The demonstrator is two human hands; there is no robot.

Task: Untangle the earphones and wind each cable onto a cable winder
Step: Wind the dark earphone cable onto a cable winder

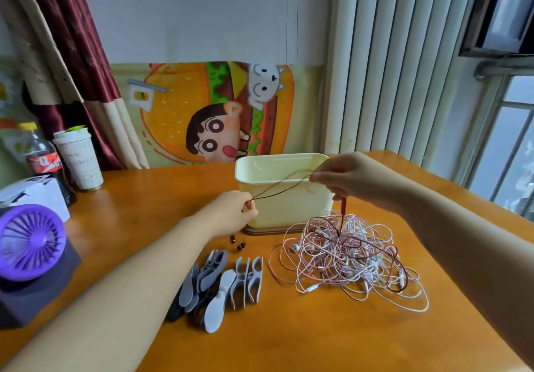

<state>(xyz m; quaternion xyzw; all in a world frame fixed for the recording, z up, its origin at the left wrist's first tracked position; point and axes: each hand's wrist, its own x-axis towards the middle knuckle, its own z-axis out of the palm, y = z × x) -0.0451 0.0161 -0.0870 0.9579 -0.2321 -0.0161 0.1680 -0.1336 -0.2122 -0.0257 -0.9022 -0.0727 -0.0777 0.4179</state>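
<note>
– On the counter (pixel 289 337), right of centre: earphone tangle (pixel 346 256), with pink, white and dark-red cables heaped together. One dark-red cable (pixel 277 191) is pulled out of it.
– Who's got it?
– Both. The left grip (pixel 231 212) pinches the near end of the loop between thumb and fingers. The right grip (pixel 355 181) has its fingers curled round it higher up.
– Axis?
– Two strands side by side, long axis lower-left to upper-right, crossing the front of the cream tub (pixel 289 209). Below the right grip a red stem (pixel 343 208) hangs straight down, tip pointing at the top of the tangle.
– Tub contents?
– I only see the upper inside wall. The bottom is hidden from my view, so I can't tell. It stands upright on a dark brown base (pixel 268 230), just behind the tangle.
– Other containers?
– Far left there's a cola bottle (pixel 43 160), yellow cap on, dark liquid inside. Next to it is a paper cup (pixel 79 160), lidded, contents hidden.
– Winders?
– The cable winders (pixel 219 285) are heaped just left of the tangle: grey, white and dark. Two pale ones lie side by side, long axes pointing away from me.
– Anything else?
– Small dark-red bits (pixel 238 243) between the winders and the left grip, too small to identify. A purple fan (pixel 29 241) and a white box (pixel 31 192) sit at the left edge.
</note>
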